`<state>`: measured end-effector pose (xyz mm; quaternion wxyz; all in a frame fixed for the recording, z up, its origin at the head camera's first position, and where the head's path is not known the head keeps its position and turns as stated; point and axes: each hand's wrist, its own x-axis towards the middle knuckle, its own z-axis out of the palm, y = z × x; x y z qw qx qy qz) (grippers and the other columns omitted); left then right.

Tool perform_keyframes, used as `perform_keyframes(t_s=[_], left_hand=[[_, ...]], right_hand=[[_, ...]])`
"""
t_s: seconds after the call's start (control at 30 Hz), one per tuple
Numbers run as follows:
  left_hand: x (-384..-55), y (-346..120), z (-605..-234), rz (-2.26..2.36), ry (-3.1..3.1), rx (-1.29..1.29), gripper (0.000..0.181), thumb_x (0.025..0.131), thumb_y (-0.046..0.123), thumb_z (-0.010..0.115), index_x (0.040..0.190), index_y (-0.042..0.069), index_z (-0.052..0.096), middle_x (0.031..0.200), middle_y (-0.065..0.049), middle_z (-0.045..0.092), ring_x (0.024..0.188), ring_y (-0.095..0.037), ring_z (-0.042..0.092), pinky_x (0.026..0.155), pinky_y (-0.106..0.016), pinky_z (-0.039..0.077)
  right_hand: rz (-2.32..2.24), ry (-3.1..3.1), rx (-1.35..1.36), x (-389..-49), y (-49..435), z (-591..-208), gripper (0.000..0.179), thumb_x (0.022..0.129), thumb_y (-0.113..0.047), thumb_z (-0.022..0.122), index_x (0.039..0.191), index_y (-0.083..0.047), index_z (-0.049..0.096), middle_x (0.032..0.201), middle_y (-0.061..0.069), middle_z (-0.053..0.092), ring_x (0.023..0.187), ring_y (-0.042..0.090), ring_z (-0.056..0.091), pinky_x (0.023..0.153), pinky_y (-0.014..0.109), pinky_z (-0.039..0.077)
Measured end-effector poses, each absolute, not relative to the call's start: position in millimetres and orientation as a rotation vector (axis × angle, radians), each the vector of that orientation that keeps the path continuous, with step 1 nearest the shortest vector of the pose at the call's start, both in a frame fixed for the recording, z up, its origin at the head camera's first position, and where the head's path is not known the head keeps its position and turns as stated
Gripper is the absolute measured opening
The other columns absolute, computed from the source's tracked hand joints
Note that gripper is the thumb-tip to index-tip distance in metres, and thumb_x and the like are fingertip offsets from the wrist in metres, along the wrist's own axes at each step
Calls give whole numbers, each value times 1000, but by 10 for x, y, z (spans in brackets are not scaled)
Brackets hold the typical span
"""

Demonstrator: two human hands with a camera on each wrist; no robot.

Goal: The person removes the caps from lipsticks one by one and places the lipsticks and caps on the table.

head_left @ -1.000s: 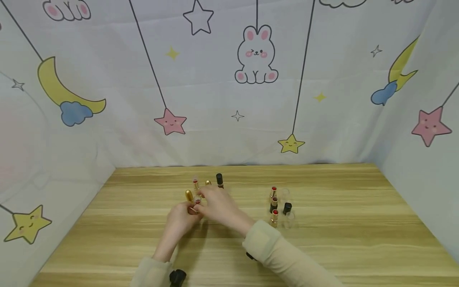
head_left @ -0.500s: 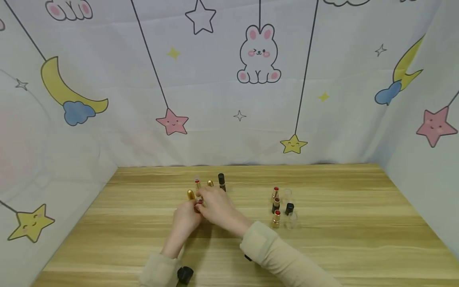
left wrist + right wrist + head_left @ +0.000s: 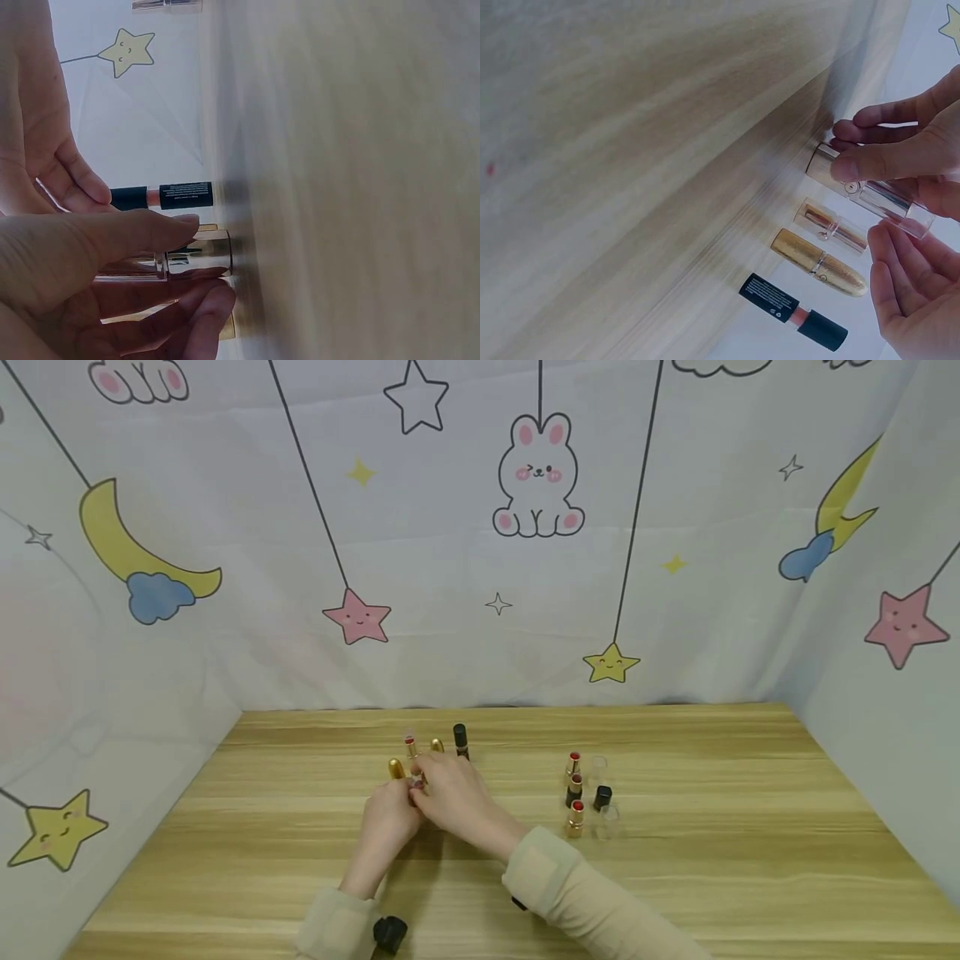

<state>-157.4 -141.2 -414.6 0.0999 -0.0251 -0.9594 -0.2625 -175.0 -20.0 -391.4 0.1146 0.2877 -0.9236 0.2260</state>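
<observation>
Upright on the table [image 3: 675, 877], a lipstick with a gold case [image 3: 889, 199] and a clear cap [image 3: 916, 225] stands between my hands. My left hand [image 3: 392, 818] grips its base, thumb on one side and fingers on the other. At the upper end, my right hand [image 3: 457, 793] pinches the clear cap with its fingertips. From the head view the hands cover most of this lipstick. Close around them stand two gold bullet-shaped lipsticks [image 3: 396, 768], a clear-capped lipstick [image 3: 829, 225] and a black-cased tube [image 3: 791, 309] with a pinkish band.
To the right stand three uncapped lipsticks with red tips: one at the back [image 3: 573, 764], a black-cased one [image 3: 574, 792] and a gold one [image 3: 576, 820]. Beside them are a black cap [image 3: 603, 797] and two clear caps [image 3: 609, 823]. A printed cloth [image 3: 450, 543] hangs behind the table.
My left hand has shifted slightly right, closer against the right hand. The right hand's fingers have come together over the lipstick's top, so less of it shows. The standing lipsticks have stayed put.
</observation>
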Motion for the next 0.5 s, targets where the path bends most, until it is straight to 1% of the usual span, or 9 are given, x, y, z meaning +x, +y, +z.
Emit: perform_keyframes(t_s=[0.17,0.3,0.5], left_hand=[[-1568,-1397,-4132,-759,-2832,-82,12,71,3,62,62,8,56,63,-9,59,57,-24,52,54,-41,43],[-1555,-1389,-4121,-761,-2815,-91,10,70,3,64,64,7,57,63,-8,58,57,-23,50,53,-39,41],[-1539,-1371,-4107,-794,-2800,-106,10,68,5,68,67,7,58,61,-5,56,56,-19,48,51,-32,37]], right_hand=[[671,-2699,831,-1739,-179,-3916,18,85,-25,72,97,-13,67,88,-3,68,69,8,54,66,24,44],[713,-2702,796,-1715,-150,-3911,18,85,-27,72,96,-14,66,88,-3,68,72,8,55,69,24,45],[786,-2709,728,-1693,-84,-3907,16,86,-29,71,94,-16,65,90,-4,67,78,10,56,68,23,44]])
